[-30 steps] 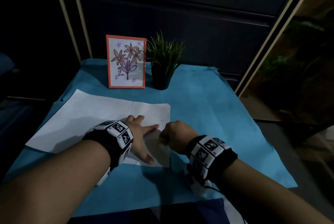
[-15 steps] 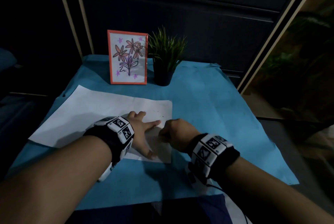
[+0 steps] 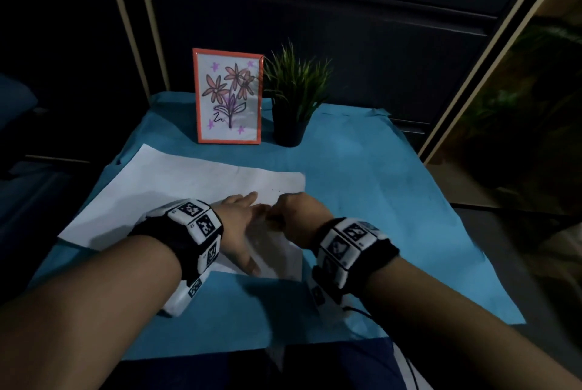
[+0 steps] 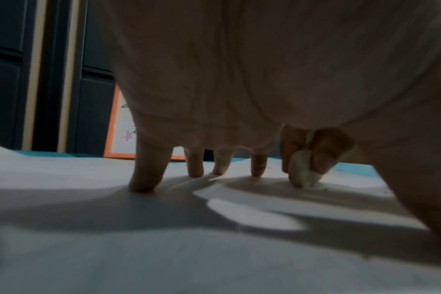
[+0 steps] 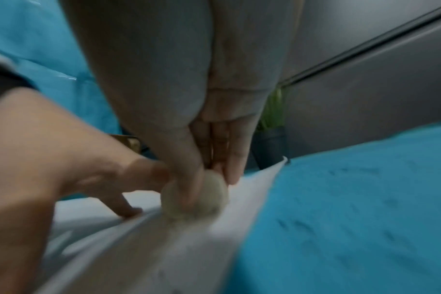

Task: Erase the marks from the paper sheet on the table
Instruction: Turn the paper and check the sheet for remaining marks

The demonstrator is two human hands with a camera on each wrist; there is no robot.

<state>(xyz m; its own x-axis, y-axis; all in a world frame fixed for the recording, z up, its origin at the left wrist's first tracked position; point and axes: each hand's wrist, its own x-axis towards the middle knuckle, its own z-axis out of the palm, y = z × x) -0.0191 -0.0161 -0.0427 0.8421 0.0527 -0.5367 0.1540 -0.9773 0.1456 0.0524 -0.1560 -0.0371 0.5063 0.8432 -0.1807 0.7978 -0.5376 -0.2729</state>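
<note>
A white paper sheet (image 3: 176, 188) lies on the blue table cover (image 3: 371, 194). My left hand (image 3: 242, 229) presses flat on the sheet near its right end, fingers spread and straight (image 4: 145, 175). My right hand (image 3: 296, 216) pinches a small whitish eraser (image 5: 196, 197) (image 4: 302, 173) between thumb and fingers and holds its tip against the paper, right beside the left hand's index finger. Small dark specks (image 4: 325, 189) lie on the paper by the eraser. The right wrist view is blurred by motion.
An orange-framed flower drawing (image 3: 228, 96) and a small potted plant (image 3: 293, 100) stand at the table's far edge. Dark cabinet doors (image 3: 315, 11) rise behind. The blue cover stretches bare to the right of the sheet; the table's near edge (image 3: 252, 348) is by my body.
My right hand with the eraser has moved left, up against the left hand's index finger. The left hand has stayed pressed on the paper. The head view has tilted slightly.
</note>
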